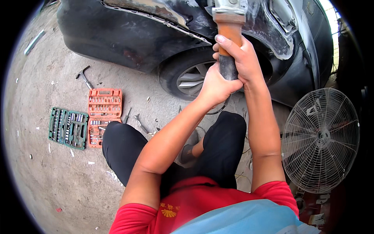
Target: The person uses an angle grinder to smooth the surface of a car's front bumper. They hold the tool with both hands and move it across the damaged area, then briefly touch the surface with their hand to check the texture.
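Both my hands are closed around an angle grinder (230, 32) with an orange body, a black rear grip and a metal gear head. My left hand (217, 85) wraps the black rear end. Farther forward, my right hand (248, 58) grips the orange body, its thumb lying across the top. The gear head points away from me, against or just over the scraped panel of a black car (128, 43). The picture's top edge cuts off the grinder's front, so its disc and any contact are hidden. Below the hands is the car's wheel (191, 78).
On the floor to my left lie an open orange socket set (105, 102), an open green socket set (70, 126), a hammer (85, 78) and a wrench (140, 123). A large wire-caged fan (321, 136) stands close on my right. Cables run around my feet.
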Demonstrator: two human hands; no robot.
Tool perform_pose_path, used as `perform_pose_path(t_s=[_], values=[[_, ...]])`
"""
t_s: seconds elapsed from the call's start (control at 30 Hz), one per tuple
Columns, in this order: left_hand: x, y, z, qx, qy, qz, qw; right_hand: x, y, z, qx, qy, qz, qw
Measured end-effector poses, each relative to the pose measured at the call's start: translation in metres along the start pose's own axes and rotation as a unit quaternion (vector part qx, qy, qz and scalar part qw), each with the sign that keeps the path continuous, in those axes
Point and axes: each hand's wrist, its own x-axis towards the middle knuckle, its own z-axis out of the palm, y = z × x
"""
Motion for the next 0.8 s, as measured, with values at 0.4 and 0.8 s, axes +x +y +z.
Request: perform_pose_path(t_s=[0.4,0.8], values=[[0.001,0.012,-0.005,0.060,-0.015,-0.013,0.998,0.002,0.004,-0.003,0.045,0.017,-0.005,0.999],[-0.004,0.002,0.001,0.041,-0.004,0.002,0.999,-0.002,0.004,-0.003,0.022,0.015,-0.003,1.000]])
